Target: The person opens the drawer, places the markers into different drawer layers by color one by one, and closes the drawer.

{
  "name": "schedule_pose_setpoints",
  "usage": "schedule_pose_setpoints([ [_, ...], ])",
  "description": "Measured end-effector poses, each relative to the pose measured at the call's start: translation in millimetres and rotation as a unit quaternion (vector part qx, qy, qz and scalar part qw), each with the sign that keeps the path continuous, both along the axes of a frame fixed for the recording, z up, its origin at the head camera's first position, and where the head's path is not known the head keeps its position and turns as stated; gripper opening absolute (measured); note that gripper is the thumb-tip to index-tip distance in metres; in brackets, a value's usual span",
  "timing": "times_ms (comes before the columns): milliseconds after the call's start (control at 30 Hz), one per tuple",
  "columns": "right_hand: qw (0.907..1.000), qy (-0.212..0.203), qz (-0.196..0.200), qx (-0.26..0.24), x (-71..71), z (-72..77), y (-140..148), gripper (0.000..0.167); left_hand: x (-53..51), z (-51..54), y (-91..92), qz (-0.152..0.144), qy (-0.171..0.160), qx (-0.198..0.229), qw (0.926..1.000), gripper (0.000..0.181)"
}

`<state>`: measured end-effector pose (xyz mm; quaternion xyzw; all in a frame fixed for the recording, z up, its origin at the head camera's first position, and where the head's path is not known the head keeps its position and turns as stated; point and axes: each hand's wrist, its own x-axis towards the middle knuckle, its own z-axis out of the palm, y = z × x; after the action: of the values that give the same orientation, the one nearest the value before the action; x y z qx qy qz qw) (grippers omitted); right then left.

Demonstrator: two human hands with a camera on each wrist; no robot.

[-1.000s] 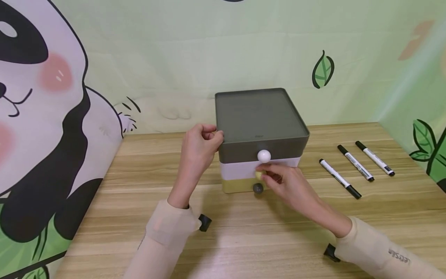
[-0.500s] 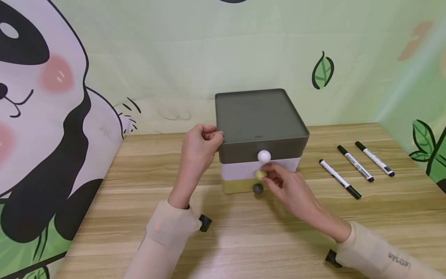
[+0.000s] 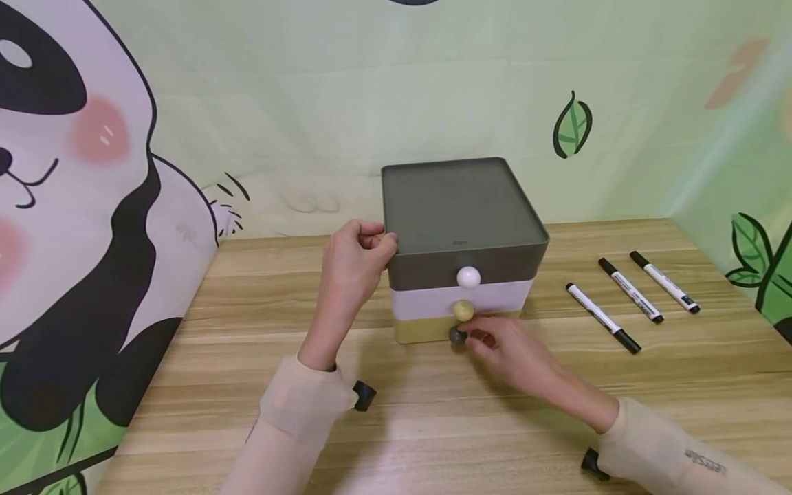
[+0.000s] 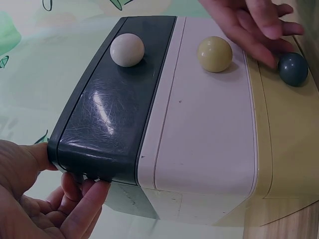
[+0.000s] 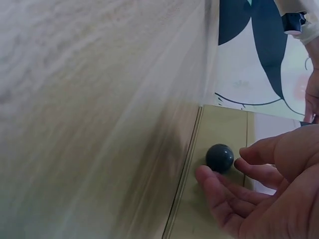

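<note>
A desktop drawer box has a dark grey top tier, a white middle tier and a mustard bottom tier. Its fronts carry a white knob, a yellow knob and a dark grey knob. My left hand grips the box's top left front corner between thumb and fingers. By the lowest knob is my right hand; in the right wrist view its fingertips lie around the dark knob, with a small gap on one side. All three drawers look closed.
Three black-capped white markers lie on the wooden table to the right of the box. A light green backdrop with a panda picture stands behind and to the left.
My right hand has left the yellow knob and moved down to the dark grey knob. The left hand keeps its grip on the corner, and the box has not visibly moved.
</note>
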<state>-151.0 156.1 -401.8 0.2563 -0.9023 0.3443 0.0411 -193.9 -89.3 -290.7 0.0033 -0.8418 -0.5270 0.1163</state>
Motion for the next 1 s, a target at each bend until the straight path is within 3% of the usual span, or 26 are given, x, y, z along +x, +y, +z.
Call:
schedule_pose_setpoints([
  [167,0.9996,-0.028,0.008,0.006,-1.0,-2.0,-3,0.026,0.0,-0.3,-0.4,0.000,0.000,0.000,1.0000,0.029],
  [700,0.9994,-0.032,-0.001,0.014,-8.6,-4.9,-4,0.023,-0.2,-0.4,-0.4,-0.001,-0.005,0.001,1.0000,0.029],
  [1000,0.9960,-0.086,0.025,0.002,5.6,2.0,1,0.025,-0.4,0.2,-0.5,-0.001,-0.008,0.001,1.0000,0.029],
])
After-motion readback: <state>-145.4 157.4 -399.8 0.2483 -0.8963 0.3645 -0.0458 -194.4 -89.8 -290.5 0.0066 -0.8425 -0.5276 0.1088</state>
